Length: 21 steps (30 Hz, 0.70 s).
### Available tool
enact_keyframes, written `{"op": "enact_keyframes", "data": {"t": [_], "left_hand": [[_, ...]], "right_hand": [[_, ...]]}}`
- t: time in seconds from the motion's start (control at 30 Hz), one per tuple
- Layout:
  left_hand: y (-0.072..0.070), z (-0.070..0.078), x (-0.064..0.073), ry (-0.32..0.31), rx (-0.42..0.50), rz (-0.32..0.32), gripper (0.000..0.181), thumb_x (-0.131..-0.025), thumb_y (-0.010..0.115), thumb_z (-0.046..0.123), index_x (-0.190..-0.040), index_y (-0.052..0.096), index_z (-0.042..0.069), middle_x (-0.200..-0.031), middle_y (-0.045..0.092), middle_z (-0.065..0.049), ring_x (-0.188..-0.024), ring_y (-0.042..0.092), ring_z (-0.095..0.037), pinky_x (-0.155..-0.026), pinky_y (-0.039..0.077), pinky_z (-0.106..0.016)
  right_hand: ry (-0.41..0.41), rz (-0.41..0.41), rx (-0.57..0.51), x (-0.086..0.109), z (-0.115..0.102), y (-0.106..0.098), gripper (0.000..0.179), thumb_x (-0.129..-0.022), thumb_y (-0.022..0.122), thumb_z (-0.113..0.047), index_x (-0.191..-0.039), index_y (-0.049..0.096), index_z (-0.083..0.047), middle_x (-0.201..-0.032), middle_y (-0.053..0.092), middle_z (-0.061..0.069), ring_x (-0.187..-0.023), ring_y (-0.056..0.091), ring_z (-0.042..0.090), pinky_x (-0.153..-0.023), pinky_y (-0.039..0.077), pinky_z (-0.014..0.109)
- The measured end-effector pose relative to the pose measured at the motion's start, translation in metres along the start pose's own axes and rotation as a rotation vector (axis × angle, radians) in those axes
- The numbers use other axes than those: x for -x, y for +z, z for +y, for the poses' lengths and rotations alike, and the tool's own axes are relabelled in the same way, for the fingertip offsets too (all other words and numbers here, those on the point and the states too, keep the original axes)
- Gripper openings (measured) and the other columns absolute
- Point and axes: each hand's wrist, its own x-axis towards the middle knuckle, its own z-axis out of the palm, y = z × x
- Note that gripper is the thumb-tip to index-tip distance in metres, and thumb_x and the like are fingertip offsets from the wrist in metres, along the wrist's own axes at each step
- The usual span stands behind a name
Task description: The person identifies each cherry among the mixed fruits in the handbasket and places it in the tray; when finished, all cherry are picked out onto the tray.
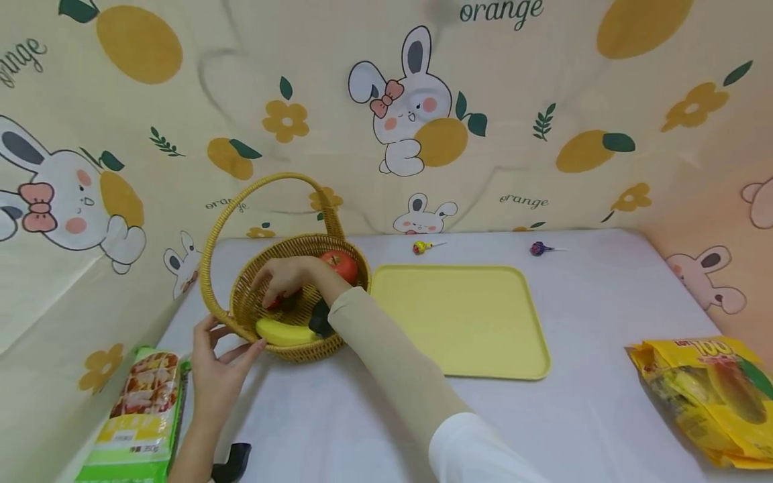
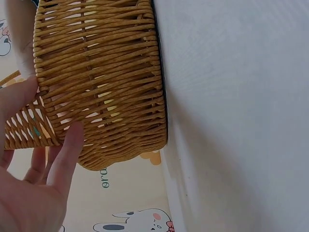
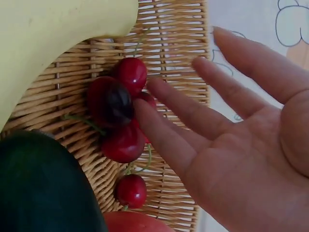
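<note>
A wicker basket (image 1: 356,268) with a tall arched handle stands on the table at left. My left hand (image 1: 220,369) holds its rim where the handle begins; in the left wrist view the thumb and fingers lie around that handle base. Inside the basket, my right hand (image 3: 241,130) reaches down with fingers extended and apart, fingertips at a cluster of red cherries (image 3: 123,142). Whether they touch cannot be told. A banana (image 1: 284,333) lies along the near side and a red apple (image 1: 339,265) at the far right. A dark green rounded thing (image 3: 43,183) is partly seen beside the cherries.
Right of the basket lies a yellow tray (image 1: 459,322). Behind it are a yellow lollipop (image 1: 421,247) and a purple lollipop (image 1: 537,249). A green food packet (image 1: 141,409) lies at left, a yellow mango candy bag (image 1: 712,396) at right. A patterned backdrop encloses the table.
</note>
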Motion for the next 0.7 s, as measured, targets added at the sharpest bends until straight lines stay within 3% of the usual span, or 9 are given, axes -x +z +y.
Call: {"op": "enact_keyframes", "data": {"t": [0.1,0.27,0.47,0.57,0.7], "left_hand": [[0.001,-0.003,0.0,0.002,-0.001,-0.005,0.075,-0.073,0.075,-0.024,-0.137,0.036,-0.012,-0.131,0.042,-0.022,-0.113,0.05,-0.02,-0.078,0.059,-0.013],[0.002,0.005,-0.001,0.017,0.002,-0.011,0.073,-0.074,0.074,-0.023,-0.135,0.037,-0.012,-0.13,0.042,-0.022,-0.112,0.05,-0.015,-0.078,0.059,-0.014],[0.002,0.01,0.0,0.032,-0.019,-0.012,0.072,-0.074,0.074,-0.024,-0.134,0.037,-0.012,-0.129,0.043,-0.02,-0.111,0.049,-0.011,-0.078,0.059,-0.013],[0.001,0.003,0.0,0.018,-0.013,-0.015,0.073,-0.074,0.075,-0.023,-0.135,0.037,-0.012,-0.13,0.042,-0.022,-0.111,0.049,-0.013,-0.079,0.059,-0.013],[-0.002,-0.014,-0.001,-0.006,-0.01,-0.013,0.076,-0.074,0.077,-0.021,-0.138,0.036,-0.01,-0.132,0.043,-0.019,-0.113,0.05,-0.018,-0.078,0.058,-0.012]], "right_hand": [[0.04,-0.028,-0.022,-0.003,0.002,0.002,0.05,-0.095,0.065,-0.005,-0.143,0.052,-0.003,-0.139,0.054,0.013,-0.094,0.058,0.011,-0.095,0.057,0.034],[0.071,-0.047,-0.072,-0.008,0.003,0.004,0.047,-0.095,0.064,-0.002,-0.141,0.053,0.0,-0.134,0.056,0.015,-0.092,0.06,0.014,-0.093,0.059,0.034],[0.079,-0.052,-0.108,-0.013,0.002,0.008,0.044,-0.095,0.064,0.001,-0.138,0.055,0.001,-0.111,0.064,0.011,-0.09,0.062,0.019,-0.089,0.06,0.034],[0.082,-0.057,-0.106,-0.014,0.001,0.009,0.041,-0.095,0.064,0.0,-0.136,0.057,0.002,-0.099,0.066,0.007,-0.096,0.063,0.027,-0.089,0.06,0.037],[0.072,-0.064,-0.133,-0.017,0.001,0.011,0.038,-0.095,0.065,0.0,-0.132,0.059,0.004,-0.098,0.065,0.004,-0.106,0.063,0.031,-0.093,0.059,0.039]]}}
